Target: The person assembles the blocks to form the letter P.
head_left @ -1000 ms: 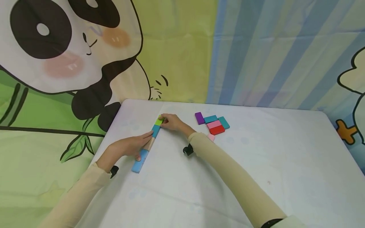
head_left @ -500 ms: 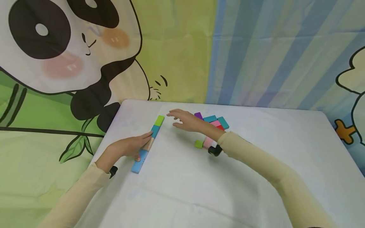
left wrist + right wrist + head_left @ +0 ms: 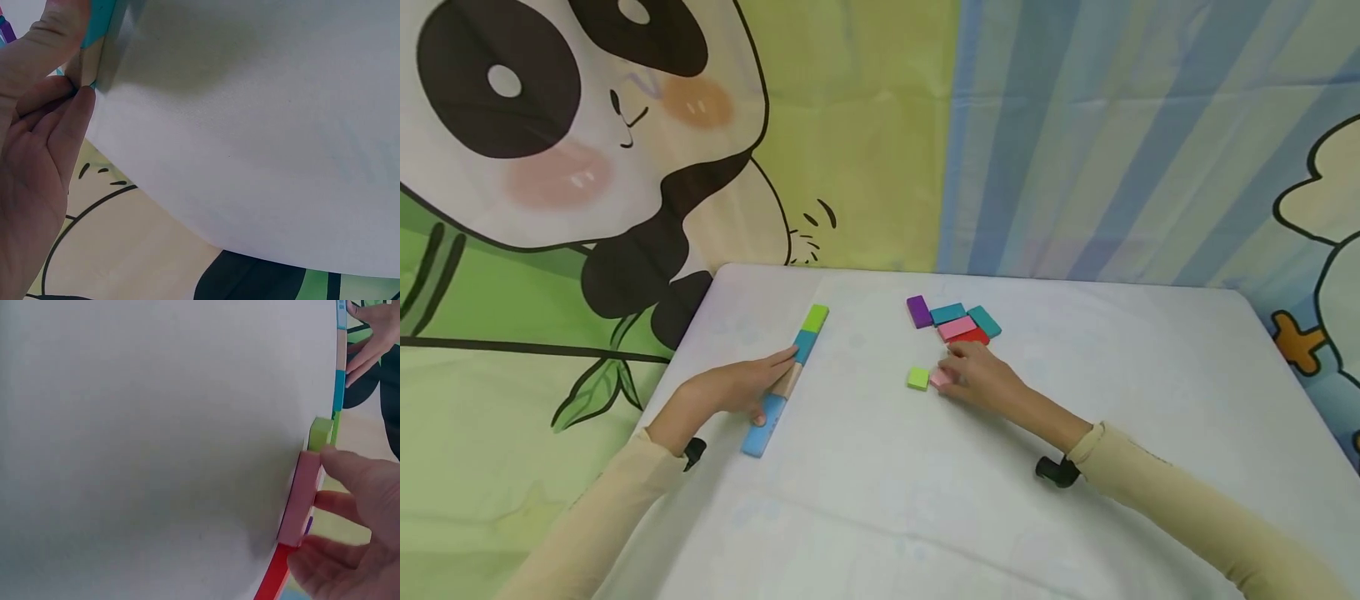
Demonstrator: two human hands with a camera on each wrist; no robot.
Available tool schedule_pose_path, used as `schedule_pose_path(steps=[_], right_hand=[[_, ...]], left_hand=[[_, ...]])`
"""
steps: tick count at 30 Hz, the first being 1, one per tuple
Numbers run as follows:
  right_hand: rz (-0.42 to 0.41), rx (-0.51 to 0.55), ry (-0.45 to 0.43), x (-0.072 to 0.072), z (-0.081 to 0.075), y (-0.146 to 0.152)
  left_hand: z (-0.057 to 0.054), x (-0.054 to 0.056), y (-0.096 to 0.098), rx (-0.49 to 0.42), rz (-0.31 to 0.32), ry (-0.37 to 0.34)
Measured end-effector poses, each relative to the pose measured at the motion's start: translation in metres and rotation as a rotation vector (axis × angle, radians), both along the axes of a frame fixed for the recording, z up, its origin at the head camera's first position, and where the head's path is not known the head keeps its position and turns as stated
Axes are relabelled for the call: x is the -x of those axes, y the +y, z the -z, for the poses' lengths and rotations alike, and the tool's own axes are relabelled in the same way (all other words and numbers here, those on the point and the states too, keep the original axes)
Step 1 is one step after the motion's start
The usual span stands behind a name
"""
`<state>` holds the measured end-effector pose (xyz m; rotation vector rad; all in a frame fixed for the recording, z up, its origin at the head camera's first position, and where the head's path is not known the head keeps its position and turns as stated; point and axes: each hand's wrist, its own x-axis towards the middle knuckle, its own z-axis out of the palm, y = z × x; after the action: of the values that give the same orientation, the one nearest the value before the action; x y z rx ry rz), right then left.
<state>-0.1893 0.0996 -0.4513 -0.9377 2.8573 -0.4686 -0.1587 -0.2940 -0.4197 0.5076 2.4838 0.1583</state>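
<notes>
A straight row of blocks lies at the table's left: light blue point(image 3: 762, 435), beige point(image 3: 787, 382), teal point(image 3: 805, 345) and green point(image 3: 816, 318) at the far end. My left hand point(image 3: 730, 390) rests against the row's left side, its fingers fairly straight by the teal block and its thumb at the light blue one. Further right, my right hand point(image 3: 988, 383) has thumb and fingers around a pale pink block point(image 3: 300, 499), partly hidden by them in the head view. A short light green block point(image 3: 918, 378) lies just left of it.
Behind my right hand lies a loose group: purple point(image 3: 919, 312), blue point(image 3: 948, 313), teal point(image 3: 985, 321), pink point(image 3: 956, 328) and red point(image 3: 972, 336) blocks. A white cloth point(image 3: 1112, 400) covers the table; a printed curtain point(image 3: 865, 142) hangs behind its far edge.
My right hand has left the green block at the row's far end and moved right and nearer to the pale pink block. My left hand has stayed at the row.
</notes>
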Motion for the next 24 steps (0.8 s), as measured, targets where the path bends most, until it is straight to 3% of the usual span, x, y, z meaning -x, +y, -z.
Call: schedule_pose_path(steps=[4,12,24], right_hand=[[0.042,-0.008,0.050,-0.008,0.004,-0.001],[0.039,-0.042,0.044,-0.013,0.005,-0.001],[0.052,-0.087,-0.004,-0.007,-0.002,-0.002]], left_hand=[[-0.001,-0.001,0.002,-0.001,-0.005,-0.001],[-0.001,-0.002,0.000,-0.004,-0.006,-0.002],[0.001,0.000,-0.001,-0.008,0.002,0.004]])
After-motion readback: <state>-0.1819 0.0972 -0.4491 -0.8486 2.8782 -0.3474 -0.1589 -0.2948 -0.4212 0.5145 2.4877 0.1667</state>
